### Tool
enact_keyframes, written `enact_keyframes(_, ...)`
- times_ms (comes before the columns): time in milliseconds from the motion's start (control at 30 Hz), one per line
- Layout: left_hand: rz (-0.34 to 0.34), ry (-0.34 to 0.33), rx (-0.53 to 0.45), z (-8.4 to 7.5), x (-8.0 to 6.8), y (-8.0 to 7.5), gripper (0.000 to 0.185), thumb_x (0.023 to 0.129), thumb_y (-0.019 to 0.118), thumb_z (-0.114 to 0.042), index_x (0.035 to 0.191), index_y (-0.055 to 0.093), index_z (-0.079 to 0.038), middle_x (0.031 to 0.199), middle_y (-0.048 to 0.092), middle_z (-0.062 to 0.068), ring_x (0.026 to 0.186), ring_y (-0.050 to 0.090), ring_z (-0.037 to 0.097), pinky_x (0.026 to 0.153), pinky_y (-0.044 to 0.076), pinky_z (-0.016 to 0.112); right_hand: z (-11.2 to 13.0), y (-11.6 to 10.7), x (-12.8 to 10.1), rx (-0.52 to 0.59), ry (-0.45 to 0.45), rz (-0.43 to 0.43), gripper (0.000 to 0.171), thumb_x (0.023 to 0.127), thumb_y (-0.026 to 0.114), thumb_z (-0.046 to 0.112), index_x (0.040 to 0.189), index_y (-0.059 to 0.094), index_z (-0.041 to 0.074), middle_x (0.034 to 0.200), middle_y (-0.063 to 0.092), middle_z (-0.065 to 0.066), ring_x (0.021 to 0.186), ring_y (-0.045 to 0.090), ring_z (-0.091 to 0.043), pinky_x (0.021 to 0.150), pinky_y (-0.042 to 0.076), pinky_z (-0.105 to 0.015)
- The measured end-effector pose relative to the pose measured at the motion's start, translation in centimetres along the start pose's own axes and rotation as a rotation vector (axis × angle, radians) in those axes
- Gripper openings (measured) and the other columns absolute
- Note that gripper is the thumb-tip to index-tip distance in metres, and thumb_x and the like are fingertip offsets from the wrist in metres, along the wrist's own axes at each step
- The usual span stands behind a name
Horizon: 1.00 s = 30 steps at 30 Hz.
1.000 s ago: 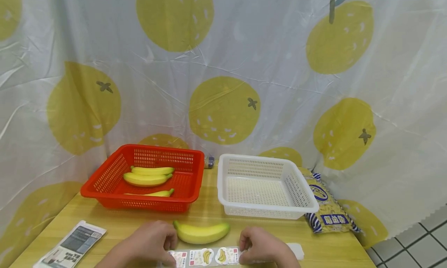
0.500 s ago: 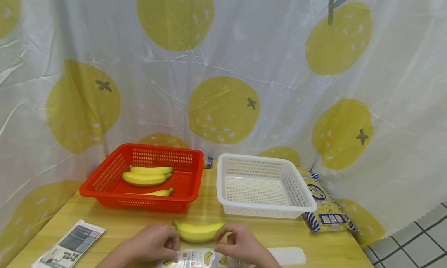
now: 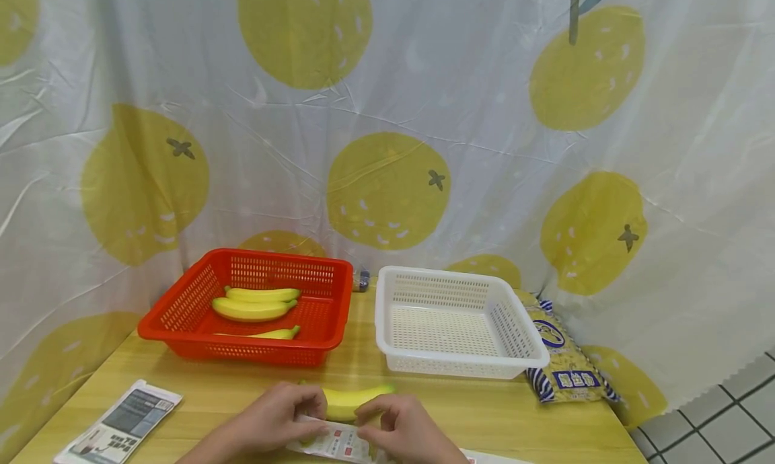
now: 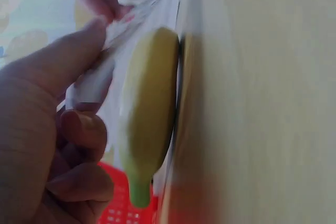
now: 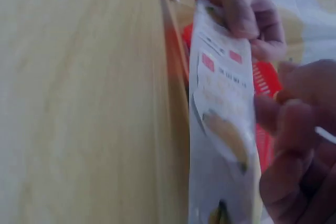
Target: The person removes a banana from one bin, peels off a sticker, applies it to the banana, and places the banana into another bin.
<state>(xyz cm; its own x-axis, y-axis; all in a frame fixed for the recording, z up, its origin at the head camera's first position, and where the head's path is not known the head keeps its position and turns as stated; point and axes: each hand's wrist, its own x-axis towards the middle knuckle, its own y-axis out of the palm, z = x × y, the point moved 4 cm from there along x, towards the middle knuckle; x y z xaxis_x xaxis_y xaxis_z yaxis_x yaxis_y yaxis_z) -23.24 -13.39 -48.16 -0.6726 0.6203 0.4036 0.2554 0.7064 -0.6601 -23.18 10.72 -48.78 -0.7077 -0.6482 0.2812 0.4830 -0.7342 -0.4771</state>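
Note:
My left hand (image 3: pixel 280 415) pinches one end of a white sticker strip (image 3: pixel 340 442) between thumb and fingers, holding that end raised and slanted. My right hand (image 3: pixel 407 429) has its fingers curled at the strip's edge, fingertips right beside a banana-picture sticker (image 5: pixel 226 136). That sticker's rounded edge stands out from the backing in the right wrist view. A yellow banana (image 4: pixel 149 103) with a green tip lies on the table just beyond the strip, partly covered by both hands in the head view. The strip's other end trails rightward under my right hand.
A red basket (image 3: pixel 245 354) holding several bananas stands at the back left. Beside it is a white basket (image 3: pixel 466 364). A yellow noodle packet (image 3: pixel 572 366) lies on the right; a printed white packet (image 3: pixel 121 423) is at the left. A fruit-patterned curtain (image 3: pixel 387 101) hangs behind.
My right hand has moved left along the strip, closer to my left hand. The left end of the strip has been lifted and tilted, and my left hand has shifted slightly right.

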Motion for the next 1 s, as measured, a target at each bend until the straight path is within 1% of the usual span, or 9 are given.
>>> enact_keyframes(67, -0.072, 0.041, -0.035, -0.2, 0.2, 0.4, 0.015, 0.093, 0.078, -0.03, 0.097, 0.064, -0.028, 0.076, 0.058, -0.02, 0.065, 0.044, -0.01, 0.054, 0.044, 0.015, 0.3, 0.1, 0.1, -0.03, -0.005, -0.011, 0.019, 0.096, 0.075, 0.017, 0.112, 0.076, 0.007, 0.076, 0.071, -0.003, 0.051, 0.042, 0.01, 0.042, 0.038, -0.013)
enact_keyframes(167, -0.198, 0.09, -0.046, -0.4, 0.5, 1.0, 0.016, 0.092, 0.079, -0.022, 0.1, 0.065, -0.024, 0.077, 0.059, -0.016, 0.065, 0.044, -0.009, 0.053, 0.042, 0.013, 0.5, 0.2, 0.2, -0.027, 0.015, -0.029, 0.02, 0.096, 0.073, 0.016, 0.114, 0.075, 0.006, 0.085, 0.076, -0.002, 0.057, 0.055, 0.011, 0.048, 0.047, -0.014)
enact_keyframes(300, -0.315, 0.125, -0.055, -0.7, 0.7, 1.4, 0.021, 0.089, 0.081, -0.013, 0.098, 0.066, -0.025, 0.076, 0.059, -0.013, 0.064, 0.043, -0.006, 0.052, 0.039, 0.013, 0.2, 0.5, 0.2, 0.106, 0.129, -0.023, 0.024, 0.097, 0.072, 0.017, 0.118, 0.073, 0.006, 0.089, 0.078, -0.002, 0.058, 0.064, 0.002, 0.052, 0.053, -0.02)
enact_keyframes(433, -0.353, 0.107, -0.05, -0.7, 0.7, 1.7, 0.026, 0.086, 0.084, -0.013, 0.094, 0.066, -0.03, 0.076, 0.059, -0.017, 0.065, 0.045, -0.006, 0.053, 0.04, 0.012, -0.3, 0.8, 0.0, 0.238, 0.234, 0.023, 0.017, 0.098, 0.069, 0.017, 0.111, 0.073, 0.008, 0.072, 0.071, 0.002, 0.047, 0.057, -0.004, 0.046, 0.047, -0.019)
enact_keyframes(567, -0.39, 0.114, -0.014, -0.6, 0.7, 1.7, 0.028, 0.083, 0.085, -0.01, 0.092, 0.066, -0.03, 0.08, 0.062, -0.017, 0.066, 0.048, -0.006, 0.054, 0.043, 0.013, -0.7, 1.0, -0.2, 0.321, 0.265, 0.067, 0.011, 0.1, 0.066, 0.017, 0.102, 0.07, 0.007, 0.061, 0.061, 0.004, 0.046, 0.053, -0.005, 0.045, 0.043, -0.017)
enact_keyframes(633, -0.399, 0.112, 0.001, -0.5, 0.7, 1.7, 0.028, 0.084, 0.085, -0.011, 0.093, 0.067, -0.03, 0.081, 0.063, -0.017, 0.067, 0.048, -0.005, 0.054, 0.044, 0.014, -0.8, 1.1, -0.1, 0.348, 0.258, 0.074, 0.011, 0.1, 0.065, 0.016, 0.101, 0.067, 0.005, 0.065, 0.063, 0.003, 0.047, 0.055, -0.005, 0.046, 0.045, -0.016)
enact_keyframes(767, -0.397, 0.101, 0.063, -0.4, 0.7, 1.9, 0.029, 0.085, 0.085, -0.014, 0.101, 0.069, -0.031, 0.097, 0.065, -0.015, 0.073, 0.054, 0.0, 0.056, 0.048, 0.017, -1.0, 1.1, 0.0, 0.398, 0.233, 0.069, 0.016, 0.101, 0.065, 0.016, 0.104, 0.064, 0.001, 0.077, 0.07, -0.017, 0.05, 0.059, -0.005, 0.047, 0.05, -0.018)
enact_keyframes(867, -0.414, 0.133, 0.167, -0.7, 0.7, 1.9, 0.037, 0.081, 0.089, -0.015, 0.11, 0.071, -0.029, 0.115, 0.064, -0.007, 0.088, 0.06, 0.008, 0.06, 0.05, 0.018, -1.0, 0.9, 0.1, 0.41, 0.22, 0.047, 0.02, 0.102, 0.064, 0.017, 0.107, 0.062, -0.001, 0.082, 0.065, -0.035, 0.05, 0.061, -0.005, 0.048, 0.052, -0.02)
enact_keyframes(1000, -0.438, 0.187, 0.28, -1.1, 0.8, 1.8, 0.043, 0.08, 0.09, -0.018, 0.117, 0.072, -0.026, 0.126, 0.061, 0.003, 0.103, 0.057, 0.015, 0.071, 0.05, 0.016, -1.1, 0.6, 0.2, 0.388, 0.206, -0.016, 0.021, 0.103, 0.063, 0.018, 0.106, 0.062, -0.003, 0.087, 0.063, -0.041, 0.051, 0.061, -0.005, 0.05, 0.052, -0.019)
